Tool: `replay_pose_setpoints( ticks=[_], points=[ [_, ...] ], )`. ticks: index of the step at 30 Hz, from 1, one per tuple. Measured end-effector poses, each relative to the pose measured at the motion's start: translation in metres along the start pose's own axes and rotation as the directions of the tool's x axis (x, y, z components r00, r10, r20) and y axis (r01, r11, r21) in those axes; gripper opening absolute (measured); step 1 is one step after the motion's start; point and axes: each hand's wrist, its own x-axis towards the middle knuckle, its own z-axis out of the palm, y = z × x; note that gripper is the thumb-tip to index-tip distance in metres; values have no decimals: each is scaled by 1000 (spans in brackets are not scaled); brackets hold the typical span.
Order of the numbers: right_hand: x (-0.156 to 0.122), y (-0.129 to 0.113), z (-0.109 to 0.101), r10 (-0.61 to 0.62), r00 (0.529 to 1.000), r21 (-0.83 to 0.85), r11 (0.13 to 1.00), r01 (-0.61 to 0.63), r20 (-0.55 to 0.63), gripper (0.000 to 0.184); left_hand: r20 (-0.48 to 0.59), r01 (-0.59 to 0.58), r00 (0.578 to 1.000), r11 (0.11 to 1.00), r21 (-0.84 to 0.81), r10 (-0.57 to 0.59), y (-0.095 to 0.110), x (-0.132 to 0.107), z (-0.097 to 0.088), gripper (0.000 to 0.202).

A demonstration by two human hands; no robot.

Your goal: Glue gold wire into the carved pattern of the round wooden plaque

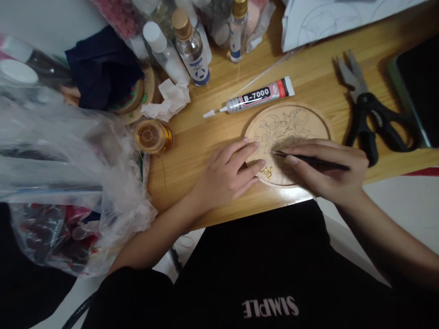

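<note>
Round board: pale tan, dark flower-like line pattern. Wire on board: gold. Tweezers over board: black. Glue tube beyond board: black, silver-grey, red. Scissors right of board: black, grey. Surface under board: yellow-brown, wood-grained.

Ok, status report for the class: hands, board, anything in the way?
Right hand holding tweezers over board. Left hand touching its left side. Gold wire on part of it. Glue tube beyond, off the board.

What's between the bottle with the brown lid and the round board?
In the head view, the B-7000 tube lies on the table between the bottle and the round board.
</note>
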Motion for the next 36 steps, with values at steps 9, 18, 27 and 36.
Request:
replay_pose_setpoints(
  ticks=[9, 18, 27, 36],
  points=[
    [-1, -2, 0, 24, 1000, -13, 1000, -24, 2, 46, 41, 31, 999, 999, -7, -31, 1, 1, -3, 25],
    [-2, -1, 1, 34, 999, -36, 999, -34, -3, 46, 0, -26, 1000, 997, 79, 27, 1, 1, -1, 24],
    [-1, 0, 1, 29, 1000, -16, 999, -29, 1, 48, -30, -56, 998, 997, 49, 58, -3, -1, 0, 28],
    [-1, -1, -1, 36, 999, -9, 999, -35, 7, 40, 31, -46, 999, 993, 108, 43, -1, 3, -4, 26]
  ],
)
